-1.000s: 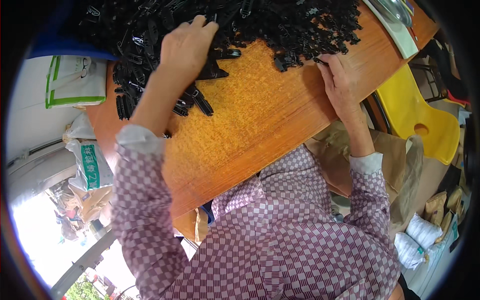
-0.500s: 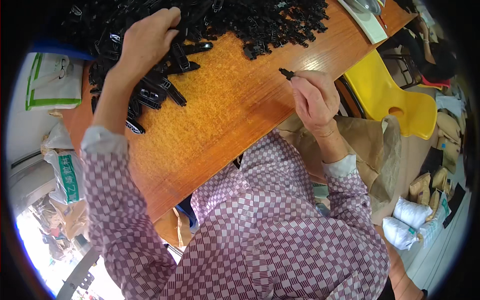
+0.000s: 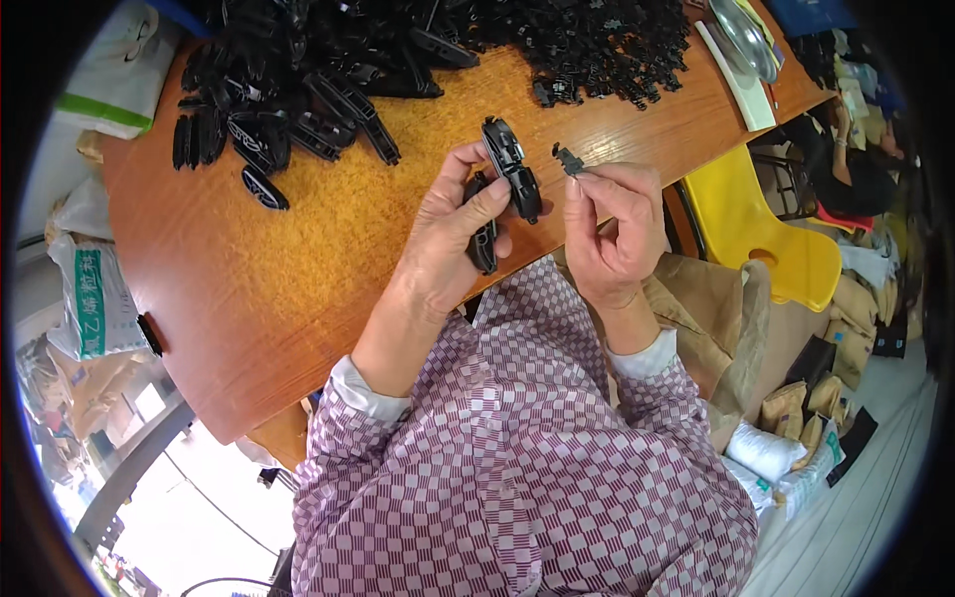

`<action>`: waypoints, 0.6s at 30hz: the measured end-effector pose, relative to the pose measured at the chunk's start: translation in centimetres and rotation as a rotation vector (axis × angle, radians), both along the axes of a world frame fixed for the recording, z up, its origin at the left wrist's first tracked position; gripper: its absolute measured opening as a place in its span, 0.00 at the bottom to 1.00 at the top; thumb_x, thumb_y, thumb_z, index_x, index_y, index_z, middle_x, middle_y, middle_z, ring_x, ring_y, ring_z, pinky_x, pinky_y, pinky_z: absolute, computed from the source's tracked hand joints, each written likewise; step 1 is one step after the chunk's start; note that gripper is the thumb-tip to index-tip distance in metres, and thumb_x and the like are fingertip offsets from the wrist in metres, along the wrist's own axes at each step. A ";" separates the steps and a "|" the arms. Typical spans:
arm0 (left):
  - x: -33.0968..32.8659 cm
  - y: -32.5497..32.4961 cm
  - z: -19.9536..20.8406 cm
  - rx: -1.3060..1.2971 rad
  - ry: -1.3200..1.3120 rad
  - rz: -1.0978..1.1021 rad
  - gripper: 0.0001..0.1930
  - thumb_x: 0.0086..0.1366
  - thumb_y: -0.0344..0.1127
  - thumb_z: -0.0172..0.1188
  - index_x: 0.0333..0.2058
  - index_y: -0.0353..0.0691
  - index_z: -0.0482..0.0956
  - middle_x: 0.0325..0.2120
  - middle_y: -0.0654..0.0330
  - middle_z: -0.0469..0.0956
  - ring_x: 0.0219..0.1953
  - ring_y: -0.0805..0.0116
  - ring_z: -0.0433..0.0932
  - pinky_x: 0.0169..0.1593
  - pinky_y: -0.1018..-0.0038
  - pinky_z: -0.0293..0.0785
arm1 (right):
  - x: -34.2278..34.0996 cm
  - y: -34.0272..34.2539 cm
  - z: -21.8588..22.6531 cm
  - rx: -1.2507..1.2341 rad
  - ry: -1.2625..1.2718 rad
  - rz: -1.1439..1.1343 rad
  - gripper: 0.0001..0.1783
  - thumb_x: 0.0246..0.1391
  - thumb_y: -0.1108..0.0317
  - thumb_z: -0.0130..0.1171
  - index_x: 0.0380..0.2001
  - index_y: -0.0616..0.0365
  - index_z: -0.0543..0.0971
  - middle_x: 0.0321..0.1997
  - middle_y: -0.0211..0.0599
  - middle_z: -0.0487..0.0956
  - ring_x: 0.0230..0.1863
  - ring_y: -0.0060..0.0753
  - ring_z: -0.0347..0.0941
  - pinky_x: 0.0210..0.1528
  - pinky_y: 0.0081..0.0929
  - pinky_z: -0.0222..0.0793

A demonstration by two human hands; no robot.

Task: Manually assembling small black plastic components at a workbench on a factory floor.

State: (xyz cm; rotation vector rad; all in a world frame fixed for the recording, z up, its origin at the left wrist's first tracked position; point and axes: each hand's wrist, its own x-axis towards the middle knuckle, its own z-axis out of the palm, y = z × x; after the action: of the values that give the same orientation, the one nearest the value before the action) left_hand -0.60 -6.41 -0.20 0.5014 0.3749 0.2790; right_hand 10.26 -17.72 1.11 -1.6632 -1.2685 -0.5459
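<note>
My left hand [image 3: 438,244] is closed around two long black plastic housings over the table's near edge. One black plastic housing [image 3: 510,167] is held up by the thumb, its hollow, ribbed side showing. The second black housing [image 3: 483,239] lies lower, across the fingers, partly covered by the thumb. My right hand [image 3: 619,231] pinches a small black plastic clip [image 3: 569,159] between thumb and fingertips. This clip is just right of the upper housing, with a narrow gap between them.
On the wooden table [image 3: 298,298], a heap of long black housings [image 3: 338,114] lies at the far left and a pile of small black clips [image 3: 607,50] farther right. A white tray [image 3: 736,80] and a metal bowl [image 3: 744,40] stand far right. A yellow chair [image 3: 756,239] is beside the table.
My left hand has come back from the heap toward me and now holds two black housings. My right hand has turned, bringing the small clip up close beside them.
</note>
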 end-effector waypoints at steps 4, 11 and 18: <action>-0.1 -0.5 -0.6 -0.036 -0.011 0.020 0.17 0.62 0.27 0.57 0.48 0.46 0.66 0.35 0.68 0.67 0.26 0.82 0.70 0.22 0.86 0.71 | -1.0 1.1 0.4 -0.015 0.022 0.025 0.12 0.44 0.83 0.63 0.32 0.61 0.73 0.30 0.39 0.74 0.28 0.29 0.71 0.27 0.21 0.67; 0.1 -0.7 -1.1 0.050 -0.029 -0.027 0.17 0.62 0.27 0.57 0.49 0.44 0.66 0.35 0.66 0.67 0.24 0.82 0.70 0.21 0.86 0.70 | -1.1 1.3 -0.1 -0.018 0.034 0.041 0.13 0.44 0.84 0.63 0.32 0.61 0.73 0.29 0.38 0.74 0.27 0.30 0.71 0.27 0.21 0.67; 0.6 -1.0 -1.3 0.126 0.037 0.017 0.18 0.63 0.28 0.56 0.50 0.43 0.65 0.34 0.66 0.67 0.23 0.82 0.69 0.21 0.86 0.68 | -1.2 1.1 0.0 -0.089 0.151 0.048 0.08 0.47 0.80 0.62 0.30 0.62 0.74 0.34 0.37 0.74 0.30 0.27 0.71 0.30 0.20 0.67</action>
State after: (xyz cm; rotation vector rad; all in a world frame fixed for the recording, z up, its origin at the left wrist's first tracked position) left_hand 0.03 -7.45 -1.45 0.6282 0.3990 0.3115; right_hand 9.08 -16.63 1.12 -1.7095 -1.2337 -0.3326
